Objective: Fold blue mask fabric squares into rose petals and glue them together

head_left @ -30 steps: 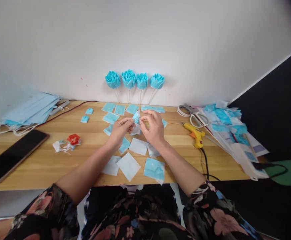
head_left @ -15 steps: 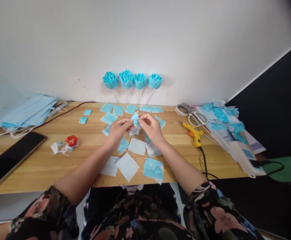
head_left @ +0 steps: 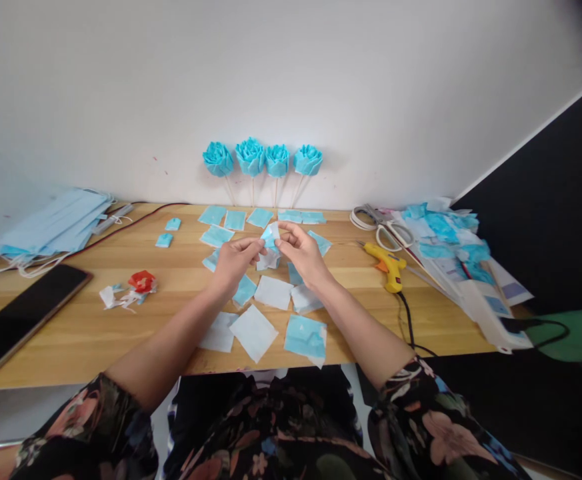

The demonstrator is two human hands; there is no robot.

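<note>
A small blue and white piece of cloth (head_left: 271, 235), partly folded, is held up above the middle of the table. My left hand (head_left: 238, 261) pinches its left edge, and my right hand (head_left: 301, 253) pinches the right edge. Under and around my hands lie several blue and pale squares, among them a white one (head_left: 274, 293), a pale one near the front edge (head_left: 254, 333) and a blue one (head_left: 305, 337). Two small folded blue pieces (head_left: 164, 240) rest to the left. Fingers cover part of the held piece.
Several blue cloth flowers (head_left: 251, 157) on sticks lean on the wall. On the left are face masks (head_left: 55, 223), a phone (head_left: 25, 320) and red and white scraps (head_left: 142, 281). Rightward lie a yellow glue gun (head_left: 392, 267), scissors (head_left: 393, 237) and blue scraps (head_left: 438, 227).
The held piece shows a slightly larger face between my fingers, and my right fingers have shifted along its upper right side. The whole view has moved a little.
</note>
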